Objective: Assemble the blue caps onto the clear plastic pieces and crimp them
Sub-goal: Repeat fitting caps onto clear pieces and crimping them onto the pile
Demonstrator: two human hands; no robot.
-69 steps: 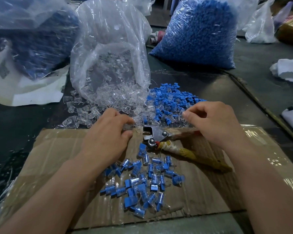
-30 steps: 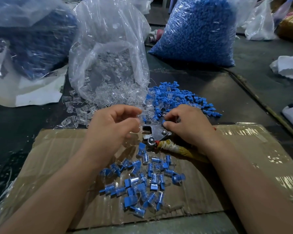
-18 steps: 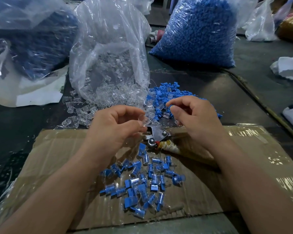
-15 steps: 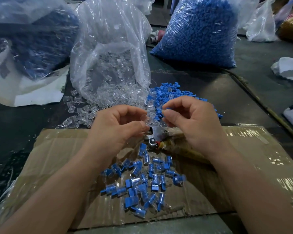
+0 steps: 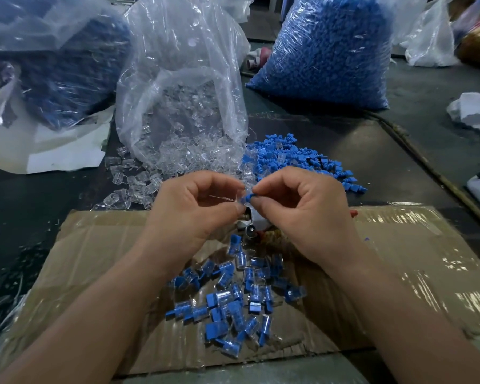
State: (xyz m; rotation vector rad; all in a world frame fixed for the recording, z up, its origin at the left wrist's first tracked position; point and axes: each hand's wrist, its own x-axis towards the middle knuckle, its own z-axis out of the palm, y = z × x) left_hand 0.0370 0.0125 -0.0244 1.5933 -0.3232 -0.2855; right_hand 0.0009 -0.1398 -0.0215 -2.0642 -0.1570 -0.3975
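Over the cardboard (image 5: 399, 259) at the near edge of the desk (image 5: 344, 139), the left hand (image 5: 194, 209) pinches a clear piece (image 5: 240, 191) and the right hand (image 5: 302, 212) pinches a blue cap (image 5: 248, 196) into it; a small finished pile (image 5: 233, 297) lies beneath, full bags (image 5: 324, 51) remain.

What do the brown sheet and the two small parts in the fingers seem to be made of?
Brown sheet: likely cardboard, dull, under glossy clear film or tape, judging by wrinkled glare. Clear piece in the left hand: see-through, shiny, probably plastic. Blue cap in the right hand: opaque, fairly matte, probably plastic.
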